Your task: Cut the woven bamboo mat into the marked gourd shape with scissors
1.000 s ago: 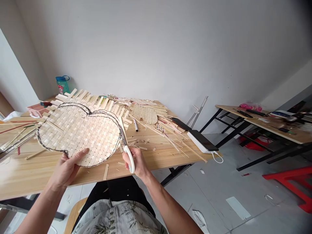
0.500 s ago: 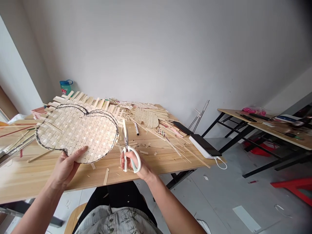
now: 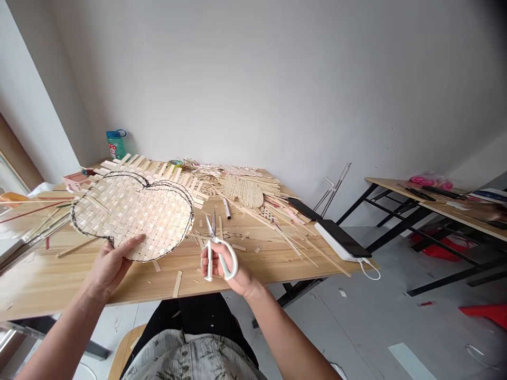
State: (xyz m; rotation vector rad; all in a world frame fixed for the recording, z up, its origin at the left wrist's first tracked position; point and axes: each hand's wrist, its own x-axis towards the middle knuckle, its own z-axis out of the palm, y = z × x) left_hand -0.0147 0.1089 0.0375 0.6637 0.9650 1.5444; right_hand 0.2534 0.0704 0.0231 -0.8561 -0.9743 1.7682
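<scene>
I can't see most fingers of the left hand (image 3: 113, 264): the woven panel (image 3: 138, 216) hides them. It also covers the foot of the teal bottle (image 3: 114, 146), upper left. The frame's right edge cuts off a second worktop (image 3: 438, 202) and something red (image 3: 486, 312).

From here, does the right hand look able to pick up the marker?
Probably not as things stand: the right hand is gripping the scissors. Otherwise the way looks open; the marker lies just beyond them, with only flat scraps between.
</scene>
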